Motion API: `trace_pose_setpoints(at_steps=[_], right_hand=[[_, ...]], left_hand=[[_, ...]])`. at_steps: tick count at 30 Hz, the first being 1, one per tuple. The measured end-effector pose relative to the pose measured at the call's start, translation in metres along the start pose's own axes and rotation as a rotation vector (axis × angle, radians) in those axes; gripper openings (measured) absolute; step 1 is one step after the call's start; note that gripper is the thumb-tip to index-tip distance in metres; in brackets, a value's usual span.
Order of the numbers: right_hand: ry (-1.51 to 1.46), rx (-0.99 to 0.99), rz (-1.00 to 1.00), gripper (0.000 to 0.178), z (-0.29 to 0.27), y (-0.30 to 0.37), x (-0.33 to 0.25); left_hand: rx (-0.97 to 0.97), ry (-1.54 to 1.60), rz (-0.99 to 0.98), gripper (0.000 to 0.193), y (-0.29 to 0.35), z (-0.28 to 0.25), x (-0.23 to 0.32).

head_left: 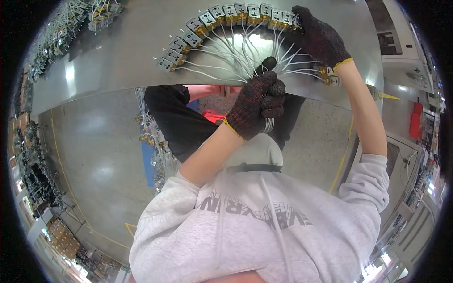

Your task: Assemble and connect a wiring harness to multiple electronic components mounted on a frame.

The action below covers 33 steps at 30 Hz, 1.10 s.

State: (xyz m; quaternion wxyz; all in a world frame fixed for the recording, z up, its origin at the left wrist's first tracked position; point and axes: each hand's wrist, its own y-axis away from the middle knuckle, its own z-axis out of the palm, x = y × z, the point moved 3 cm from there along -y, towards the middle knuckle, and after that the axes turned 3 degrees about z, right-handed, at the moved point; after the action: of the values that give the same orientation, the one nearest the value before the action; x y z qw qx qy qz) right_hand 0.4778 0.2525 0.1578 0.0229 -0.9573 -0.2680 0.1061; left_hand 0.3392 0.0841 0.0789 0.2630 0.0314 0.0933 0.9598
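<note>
My left hand (259, 101), in a dark knit glove with a yellow cuff, is closed round a bundle of white wires (269, 125) at the table's near edge. From it the wires fan out across the metal tabletop. Each leads to a small metal box-shaped part (206, 19) with a brass-coloured base, and several of these stand side by side in an arc. At the arc's right end, my gloved right hand (323, 40) has its fingers bent round the last boxy part (296, 21), partly hiding it. Below that wrist lie more brass-coloured parts (329, 76) on their wires.
More wired parts lie heaped on the table's far left (59, 42), with a smaller cluster (101, 16) beside them. Below the table's edge hang further wire bundles (153, 137) next to a blue panel (147, 162). A yellow pointed nozzle (389, 96) juts out at the right edge.
</note>
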Motion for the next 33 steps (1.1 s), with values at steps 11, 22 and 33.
trace_pose_setpoints(at_steps=[11,22,33], right_hand=[[0.006,-0.107,0.078,0.043,-0.026,-0.014,-0.024],[-0.036,0.0,-0.074,0.073,-0.022,-0.009,-0.009],[-0.065,0.186,0.337,0.074,-0.019,0.106,0.041]], left_hand=[[0.026,-0.022,0.032,0.015,0.005,0.012,0.001],[0.044,-0.023,0.043,0.01,0.0,0.008,0.001],[0.181,0.0,0.014,0.025,0.001,-0.002,-0.005]])
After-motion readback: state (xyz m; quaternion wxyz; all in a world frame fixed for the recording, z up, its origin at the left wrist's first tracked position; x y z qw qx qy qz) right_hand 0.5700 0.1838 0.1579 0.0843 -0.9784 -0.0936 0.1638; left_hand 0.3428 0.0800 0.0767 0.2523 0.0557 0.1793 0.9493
